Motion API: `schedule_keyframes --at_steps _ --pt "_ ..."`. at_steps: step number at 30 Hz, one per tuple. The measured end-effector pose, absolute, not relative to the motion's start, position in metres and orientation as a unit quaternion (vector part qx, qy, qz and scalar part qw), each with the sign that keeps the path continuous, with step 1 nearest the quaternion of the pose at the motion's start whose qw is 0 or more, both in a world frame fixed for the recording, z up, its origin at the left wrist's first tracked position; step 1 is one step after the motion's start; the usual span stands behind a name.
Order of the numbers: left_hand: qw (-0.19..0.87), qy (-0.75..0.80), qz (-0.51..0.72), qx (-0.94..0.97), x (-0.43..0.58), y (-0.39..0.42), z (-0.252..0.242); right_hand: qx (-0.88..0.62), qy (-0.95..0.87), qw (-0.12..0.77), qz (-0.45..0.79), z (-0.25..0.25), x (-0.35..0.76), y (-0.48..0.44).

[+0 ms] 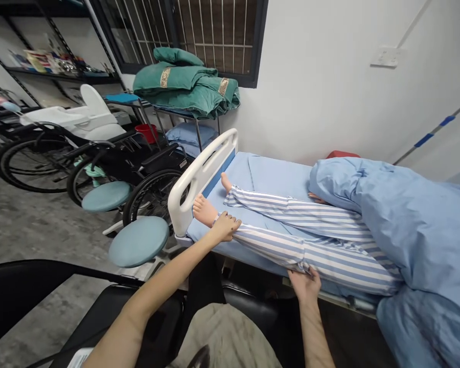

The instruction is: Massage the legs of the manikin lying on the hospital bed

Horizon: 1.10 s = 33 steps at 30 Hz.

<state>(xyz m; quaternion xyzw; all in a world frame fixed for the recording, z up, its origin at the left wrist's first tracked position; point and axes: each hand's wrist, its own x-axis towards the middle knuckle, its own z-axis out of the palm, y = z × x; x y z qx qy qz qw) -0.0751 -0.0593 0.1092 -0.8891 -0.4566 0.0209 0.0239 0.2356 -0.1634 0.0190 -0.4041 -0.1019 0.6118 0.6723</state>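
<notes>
A manikin in blue-and-white striped trousers (287, 243) lies on the bed, its bare feet toward the footboard. My left hand (226, 226) is wrapped over the near leg just above the ankle, close to the near foot (204, 210). Under the knee of that same leg, my right hand (305, 282) is turned palm up with the thumb at the side. Its fingers are partly hidden beneath the cloth. The far leg lies straight, and its foot (226, 182) rests near the footboard. A blue quilt (417, 220) covers the upper body.
The white footboard (205, 174) closes the bed's left end. Two round stools (138, 241) and wheelchairs (153, 189) stand to the left. Folded green bedding (184, 84) lies on a rack under the window. A black chair (103, 317) is beside me.
</notes>
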Motion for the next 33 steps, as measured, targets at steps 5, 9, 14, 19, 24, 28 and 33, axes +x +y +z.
schedule_keyframes --at_steps 5,9,14,19,24,28,33 --pt "0.025 -0.470 0.014 -0.882 -0.077 -0.055 0.103 -0.403 -0.123 0.665 0.616 0.022 0.238 -0.165" --pt "0.019 -0.482 -0.014 -0.876 -0.075 -0.055 0.096 -0.364 -0.106 0.694 0.612 0.038 0.247 -0.173" --pt "-0.011 -0.508 -0.089 -0.856 -0.052 -0.054 0.079 -0.302 -0.119 0.729 0.603 0.066 0.276 -0.183" --pt "-0.059 -0.545 -0.137 -0.825 -0.021 -0.057 0.059 -0.267 -0.131 0.721 0.625 0.090 0.301 -0.184" --pt "-0.112 -0.566 -0.160 -0.801 0.002 -0.061 0.053 -0.260 -0.145 0.723 0.623 0.108 0.307 -0.180" --pt "-0.135 -0.574 -0.172 -0.790 0.017 -0.061 0.055 -0.261 -0.145 0.724 0.622 0.121 0.310 -0.178" --pt "-0.159 -0.582 -0.188 -0.775 0.037 -0.066 0.048 -0.279 -0.172 0.730 0.600 0.131 0.315 -0.177"
